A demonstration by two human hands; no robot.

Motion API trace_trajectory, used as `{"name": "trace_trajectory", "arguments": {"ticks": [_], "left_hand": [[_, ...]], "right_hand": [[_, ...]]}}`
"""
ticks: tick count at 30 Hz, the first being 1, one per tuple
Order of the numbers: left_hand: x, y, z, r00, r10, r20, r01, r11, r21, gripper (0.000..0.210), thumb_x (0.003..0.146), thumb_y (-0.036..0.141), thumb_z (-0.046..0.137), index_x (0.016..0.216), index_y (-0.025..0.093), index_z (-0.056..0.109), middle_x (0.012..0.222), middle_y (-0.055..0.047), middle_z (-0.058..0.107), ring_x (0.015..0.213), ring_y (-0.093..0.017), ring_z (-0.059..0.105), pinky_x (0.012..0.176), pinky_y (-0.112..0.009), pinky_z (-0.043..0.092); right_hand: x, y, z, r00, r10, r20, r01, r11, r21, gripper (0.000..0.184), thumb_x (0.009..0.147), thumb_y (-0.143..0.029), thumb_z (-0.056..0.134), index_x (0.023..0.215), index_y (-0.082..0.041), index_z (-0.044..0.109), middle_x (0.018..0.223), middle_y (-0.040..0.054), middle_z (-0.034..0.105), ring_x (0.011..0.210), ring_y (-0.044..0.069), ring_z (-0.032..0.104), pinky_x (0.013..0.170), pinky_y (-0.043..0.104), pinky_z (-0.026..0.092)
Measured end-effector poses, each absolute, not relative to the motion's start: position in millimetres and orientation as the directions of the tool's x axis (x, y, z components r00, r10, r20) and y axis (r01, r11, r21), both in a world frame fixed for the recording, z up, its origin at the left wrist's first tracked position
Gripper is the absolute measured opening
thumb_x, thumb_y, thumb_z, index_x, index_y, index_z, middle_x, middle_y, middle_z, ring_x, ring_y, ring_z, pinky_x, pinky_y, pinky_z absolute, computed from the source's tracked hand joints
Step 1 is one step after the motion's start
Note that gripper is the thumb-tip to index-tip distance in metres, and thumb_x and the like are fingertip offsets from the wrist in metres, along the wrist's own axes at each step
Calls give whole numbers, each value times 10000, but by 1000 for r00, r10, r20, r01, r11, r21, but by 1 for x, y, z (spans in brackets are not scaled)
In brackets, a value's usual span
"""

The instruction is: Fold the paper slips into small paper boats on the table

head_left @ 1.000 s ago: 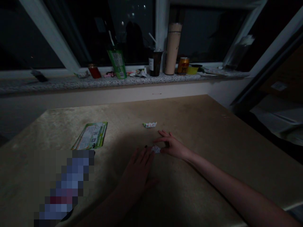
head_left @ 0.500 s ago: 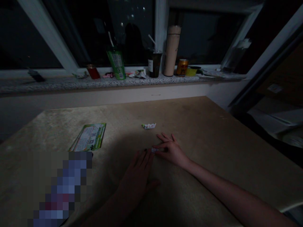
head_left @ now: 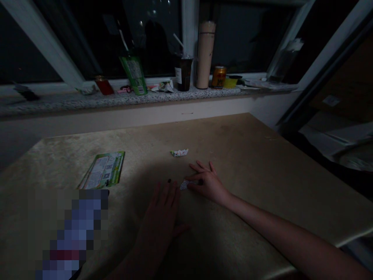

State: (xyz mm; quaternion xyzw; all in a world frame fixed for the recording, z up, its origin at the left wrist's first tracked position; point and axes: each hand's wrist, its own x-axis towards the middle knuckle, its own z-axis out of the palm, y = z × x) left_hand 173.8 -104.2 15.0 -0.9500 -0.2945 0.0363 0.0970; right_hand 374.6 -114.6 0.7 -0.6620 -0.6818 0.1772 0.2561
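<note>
My right hand (head_left: 208, 182) pinches a small piece of patterned paper (head_left: 184, 184) between thumb and forefinger, low over the table. Its other fingers are spread. My left hand (head_left: 161, 214) lies flat in shadow, palm down with the fingers stretched out, and its fingertips end just left of the paper. By those fingertips is a tiny dark speck (head_left: 169, 181), too small to name. Beyond both hands sits a small folded piece of white and green paper (head_left: 179, 153).
A green printed packet (head_left: 106, 169) lies on the tabletop (head_left: 233, 144), left, with a pixelated patch below it. Along the stone windowsill (head_left: 157, 98) stand a green cup (head_left: 135, 76), a dark drink cup (head_left: 183, 74), a tall beige flask (head_left: 205, 56), a gold can (head_left: 218, 77) and a red jar (head_left: 104, 85).
My left hand has drawn slightly left, off the patterned paper, so more of it shows. The right hand keeps its pinch. The whole view has shifted a little.
</note>
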Motion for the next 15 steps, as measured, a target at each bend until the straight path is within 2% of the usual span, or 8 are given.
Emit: {"name": "trace_trajectory", "arguments": {"ticks": [9, 15], "left_hand": [[160, -98, 9, 831, 555, 15, 544, -808, -225, 769, 709, 510, 690, 1331, 101, 497, 1382, -234, 430, 1272, -419, 384, 1036, -620, 224], [155, -100, 7, 828, 558, 58, 554, -796, -243, 756, 728, 558, 649, 1321, 112, 509, 1395, -218, 424, 1287, -416, 362, 1051, -619, 193]], "right_hand": [[374, -114, 0, 5, 993, 119, 811, 65, -581, 270, 773, -359, 688, 1043, -369, 688, 1397, 43, 465, 1371, 295, 271, 1078, 616, 37], [375, -114, -1, 1, 992, 129, 805, 76, -589, 272, 769, -351, 689, 1041, -358, 691, 1395, 39, 470, 1367, 304, 277, 1079, 621, 31]]}}
